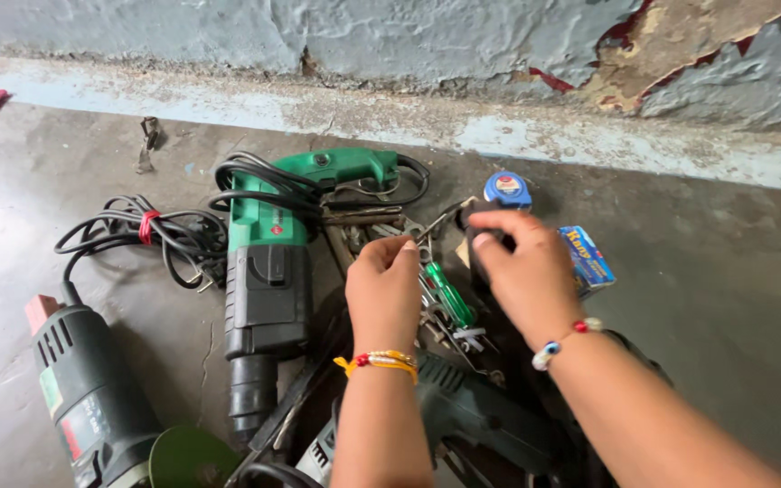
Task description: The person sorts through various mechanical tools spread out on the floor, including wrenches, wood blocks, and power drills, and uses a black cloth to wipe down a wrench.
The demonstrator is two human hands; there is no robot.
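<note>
Hands: left hand, yellow-and-red thread band at the wrist, fingers curled and pinched on a small metal piece at the top of the tool heap; right hand, beaded bracelet at the wrist, closed over a small dark object, of which only an edge shows (its kind cannot be told). Both items sit over the middle of the pile, on the bare concrete floor near the foot of the peeling wall. Handling, by judgement: the metal piece looks thin, stiff and light, apt to slip from the fingertips, best taken by its end between thumb and forefinger; the dark object looks compact and rigid, suited to a full-hand grip. Surrounding stock: green hammer drill with black nose, lying just left of the left hand, its black cable coiled and tied with a red band; green-handled screwdriver between the two hands; angle grinder at lower left; dark green drill under the forearms; blue tape measure just beyond the right hand; blue printed packet right of it. Containers: none in view except the packet, contents unseen; all tools lie loose on the floor.
</note>
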